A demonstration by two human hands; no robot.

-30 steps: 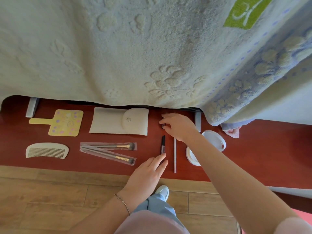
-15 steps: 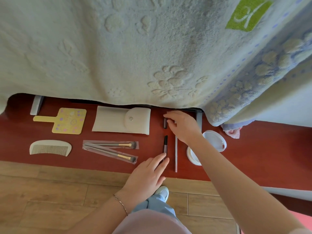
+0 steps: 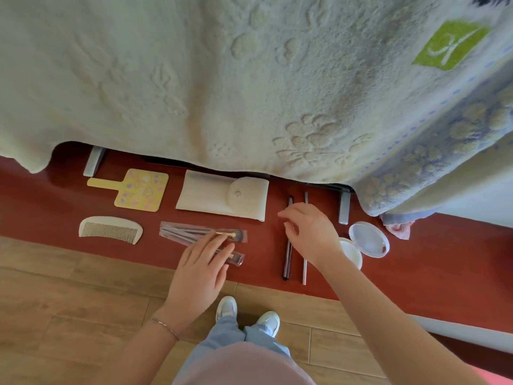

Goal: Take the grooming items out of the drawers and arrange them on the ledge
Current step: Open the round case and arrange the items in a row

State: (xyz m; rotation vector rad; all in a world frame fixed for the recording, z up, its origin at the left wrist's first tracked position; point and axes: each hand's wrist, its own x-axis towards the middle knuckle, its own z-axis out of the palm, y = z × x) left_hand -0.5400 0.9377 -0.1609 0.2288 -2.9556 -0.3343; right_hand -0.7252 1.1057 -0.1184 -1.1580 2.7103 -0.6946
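Reaching over the red-brown ledge (image 3: 444,262), the left hand (image 3: 198,269) lays straight fingers on two makeup brushes (image 3: 205,236), each sealed in its own clear plastic sleeve, lying just in front of a cream pouch (image 3: 222,198) with one snap button on its closed flap. The right hand (image 3: 312,234) hovers with loosely spread fingers above two thin sticks lying side by side, a dark eyeliner pencil (image 3: 288,259) and a pale grey pencil (image 3: 304,269); it holds nothing, and whether it touches them cannot be told. To the right of them one round compact (image 3: 367,240) lies open, its mirrored lid up and its white base partly hidden by the right wrist. On the left of the ledge are one cream comb (image 3: 111,229) and, behind it, one yellow square hand mirror (image 3: 133,189) printed with small hearts; no writing on it can be read. A cream towel (image 3: 222,79) with raised flower patterns hangs above the ledge, and beside it a blue-patterned towel (image 3: 433,151); a green patch (image 3: 449,44) on the cream one carries a white script mark, not legible.
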